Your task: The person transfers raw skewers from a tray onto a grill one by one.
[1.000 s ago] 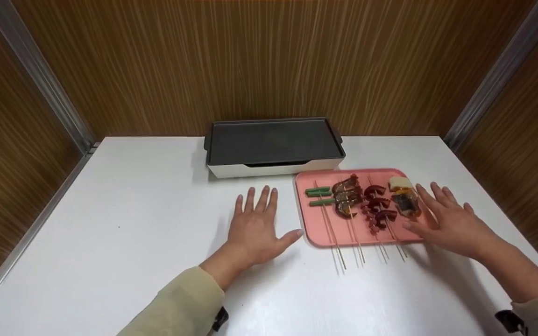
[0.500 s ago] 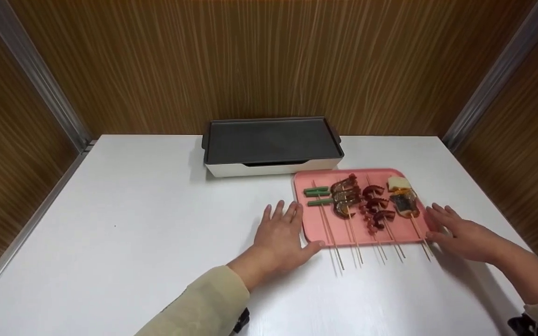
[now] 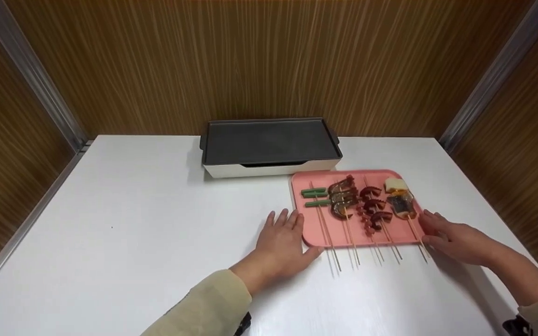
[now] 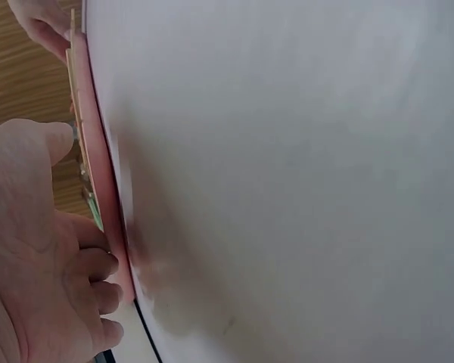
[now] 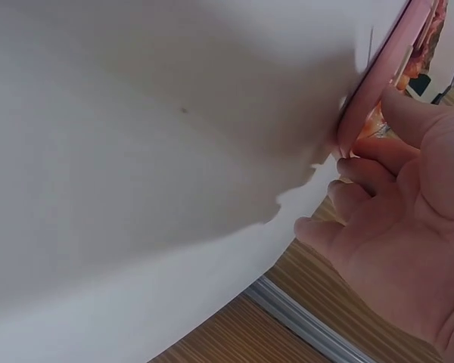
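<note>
A pink tray (image 3: 313,228) lies on the white table, bearing several skewers. Green stalk pieces (image 3: 315,192), glossy brown slices (image 3: 342,198), dark red curled pieces (image 3: 376,217) and a dark slab with a pale edge (image 3: 402,205) are threaded on thin sticks. These sticks jut past the front rim. My left hand (image 3: 280,245) touches the tray's left edge with loosely bent fingers, its thumb by the front corner. At the opposite edge, my right hand (image 3: 460,242) has its fingertips against the rim (image 5: 371,91). Its thumb lies near the rim's top.
A griddle (image 3: 271,140) with a black plate and white base stands at the back, just behind the tray's left part. Brown wood-grain panels (image 3: 269,60) enclose the table (image 3: 157,210) at back and sides, with metal posts in the corners.
My left hand has moved right and towards me to the tray's left edge. My right hand has drawn back from over the tray's right side and now touches that edge.
</note>
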### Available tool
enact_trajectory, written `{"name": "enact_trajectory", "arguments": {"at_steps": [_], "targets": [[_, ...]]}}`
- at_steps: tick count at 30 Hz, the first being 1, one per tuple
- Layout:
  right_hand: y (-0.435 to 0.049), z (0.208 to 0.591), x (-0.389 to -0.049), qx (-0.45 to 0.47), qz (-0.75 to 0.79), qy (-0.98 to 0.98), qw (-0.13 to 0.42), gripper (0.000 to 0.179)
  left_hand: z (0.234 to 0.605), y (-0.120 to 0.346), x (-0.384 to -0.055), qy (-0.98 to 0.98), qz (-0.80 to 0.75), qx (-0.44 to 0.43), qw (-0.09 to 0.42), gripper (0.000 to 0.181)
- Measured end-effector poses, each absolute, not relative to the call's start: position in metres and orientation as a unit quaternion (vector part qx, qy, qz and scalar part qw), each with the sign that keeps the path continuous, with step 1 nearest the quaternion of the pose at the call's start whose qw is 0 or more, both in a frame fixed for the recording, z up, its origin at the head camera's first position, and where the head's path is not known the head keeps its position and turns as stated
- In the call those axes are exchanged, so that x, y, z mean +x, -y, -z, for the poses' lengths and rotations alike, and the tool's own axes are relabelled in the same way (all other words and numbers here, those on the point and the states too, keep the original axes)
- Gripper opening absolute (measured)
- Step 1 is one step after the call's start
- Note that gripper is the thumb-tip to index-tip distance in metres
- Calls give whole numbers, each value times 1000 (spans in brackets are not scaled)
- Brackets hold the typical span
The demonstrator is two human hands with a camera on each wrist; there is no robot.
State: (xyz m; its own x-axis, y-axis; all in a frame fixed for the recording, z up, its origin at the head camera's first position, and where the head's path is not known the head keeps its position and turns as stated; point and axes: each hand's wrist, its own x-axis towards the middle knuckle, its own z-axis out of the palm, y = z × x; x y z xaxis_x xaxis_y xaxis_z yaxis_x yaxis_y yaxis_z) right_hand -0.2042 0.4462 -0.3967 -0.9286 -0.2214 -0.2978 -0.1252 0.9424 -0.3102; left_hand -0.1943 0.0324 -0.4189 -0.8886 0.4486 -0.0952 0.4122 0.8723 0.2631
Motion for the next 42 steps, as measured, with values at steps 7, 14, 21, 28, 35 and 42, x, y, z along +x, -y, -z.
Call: {"name": "enact_trajectory", "arguments": {"at_steps": [7,14,21,28,35,42], "targets": [[-452,398,-206,-89,143,-972,163,87,416,-41,-195,-968,-99,220,70,86],[-449,399,-204,-106,137,-973,150,81,416,-39,-194,-972,-78,212,60,83],[-451,401,-202,-144,113,-977,113,74,418,-41,-193,-973,-81,211,46,80],[-453,402,-201,-155,113,-977,95,71,418,-44,-194,-973,-84,210,36,78],[-453,401,-200,-153,110,-978,88,68,417,-47,-193,-974,-82,206,37,78],[-456,403,-199,-166,114,-978,62,65,417,-49,-193,-975,-79,203,36,77]]}}
